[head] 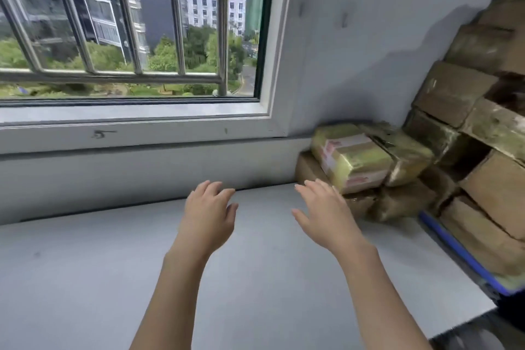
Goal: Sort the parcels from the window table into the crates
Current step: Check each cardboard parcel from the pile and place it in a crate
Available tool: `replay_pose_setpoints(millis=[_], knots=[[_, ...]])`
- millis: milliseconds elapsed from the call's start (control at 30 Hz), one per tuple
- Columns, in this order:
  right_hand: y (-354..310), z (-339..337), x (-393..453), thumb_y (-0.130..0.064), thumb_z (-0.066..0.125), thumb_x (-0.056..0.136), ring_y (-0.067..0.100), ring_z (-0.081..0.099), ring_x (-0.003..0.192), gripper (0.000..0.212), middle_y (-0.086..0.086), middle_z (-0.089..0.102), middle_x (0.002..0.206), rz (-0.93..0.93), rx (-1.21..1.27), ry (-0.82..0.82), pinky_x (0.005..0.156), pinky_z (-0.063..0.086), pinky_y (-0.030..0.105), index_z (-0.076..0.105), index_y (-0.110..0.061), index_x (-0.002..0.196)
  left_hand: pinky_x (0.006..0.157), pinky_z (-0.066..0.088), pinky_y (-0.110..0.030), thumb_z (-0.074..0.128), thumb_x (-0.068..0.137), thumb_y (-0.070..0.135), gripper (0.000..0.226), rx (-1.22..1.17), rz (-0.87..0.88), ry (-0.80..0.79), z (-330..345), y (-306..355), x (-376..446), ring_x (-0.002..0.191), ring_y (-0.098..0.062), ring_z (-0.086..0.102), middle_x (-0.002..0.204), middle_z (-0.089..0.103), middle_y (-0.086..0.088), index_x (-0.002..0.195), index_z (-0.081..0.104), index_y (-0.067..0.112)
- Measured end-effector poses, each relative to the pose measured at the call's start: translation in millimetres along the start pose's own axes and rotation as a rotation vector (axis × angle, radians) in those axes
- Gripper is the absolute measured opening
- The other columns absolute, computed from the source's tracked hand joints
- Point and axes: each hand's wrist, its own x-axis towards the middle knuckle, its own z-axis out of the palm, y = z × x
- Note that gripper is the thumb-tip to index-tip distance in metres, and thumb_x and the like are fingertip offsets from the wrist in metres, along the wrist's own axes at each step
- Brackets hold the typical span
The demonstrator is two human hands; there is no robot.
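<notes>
A grey window table (85, 264) runs below the window. At its far right corner lies a taped brown parcel with a white and red label (350, 160), resting on other brown parcels (397, 202). A tall pile of cardboard boxes (466, 99) rises to the right. My left hand (208, 212) hovers over the table with fingers spread and holds nothing. Just left of the labelled parcel is my right hand (325, 212), also spread and apart from it.
The window with metal bars (136, 37) and its white sill (127, 133) stand behind the table. A blue crate rim (460, 253) shows at the right, under the stacked boxes. The table's front right corner (466, 321) drops off to a dark floor.
</notes>
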Motion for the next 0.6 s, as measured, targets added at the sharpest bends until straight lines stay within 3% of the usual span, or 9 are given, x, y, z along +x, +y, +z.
replay_pose_setpoints(millis=[100,200,300,433,500,600], knots=[[67,-10,-3,-0.036,0.042,0.099,0.017,0.016,0.143,0.051,-0.002,0.031,0.15,-0.018,-0.034,-0.032,0.117,0.008,0.033,0.032,-0.023,0.147,0.086,0.049,-0.044,0.061,0.084,0.019,0.025,-0.024,-0.065,0.025,24,60,12,0.104,-0.038,0.061,0.103,0.069,-0.013,0.101,0.073,0.006],[119,-15,7,-0.038,0.043,0.099,0.018,0.017,0.143,0.047,-0.002,0.034,0.148,-0.014,-0.016,-0.04,0.116,0.008,0.032,0.036,-0.023,0.143,0.08,0.052,-0.042,0.06,0.079,0.026,0.028,-0.033,-0.082,-0.03,39,103,25,0.097,-0.035,0.064,0.099,0.07,-0.01,0.095,0.074,0.008],[150,-17,24,-0.039,0.043,0.099,0.017,0.014,0.145,0.051,-0.003,0.029,0.153,-0.037,0.006,-0.087,0.118,0.006,0.032,0.032,-0.024,0.146,0.09,0.048,-0.045,0.075,0.079,0.018,0.025,-0.042,-0.109,-0.04,50,125,46,0.107,-0.039,0.061,0.109,0.068,-0.015,0.101,0.073,0.007],[179,-21,55,-0.038,0.043,0.099,0.018,0.011,0.146,0.051,-0.002,0.026,0.155,-0.054,0.034,-0.105,0.119,0.004,0.035,0.031,-0.023,0.147,0.073,0.055,-0.045,0.089,0.06,0.013,0.033,0.037,-0.05,-0.039,64,134,85,0.087,-0.038,0.067,0.091,0.071,-0.013,0.089,0.074,0.008],[190,-24,68,-0.036,0.043,0.1,0.017,0.013,0.146,0.049,-0.002,0.027,0.154,-0.045,0.049,-0.083,0.119,0.004,0.035,0.033,-0.023,0.146,0.088,0.05,-0.044,0.079,0.075,0.018,0.03,0.038,-0.051,-0.021,67,140,107,0.105,-0.038,0.061,0.107,0.068,-0.015,0.102,0.072,0.008],[208,-29,82,-0.036,0.043,0.1,0.017,0.013,0.146,0.051,-0.001,0.025,0.156,-0.035,0.057,-0.093,0.118,0.005,0.035,0.031,-0.024,0.148,0.108,0.03,-0.036,0.054,0.095,0.031,0.039,0.032,-0.068,-0.042,76,157,133,0.133,-0.028,0.037,0.138,0.05,-0.009,0.13,0.057,0.016]])
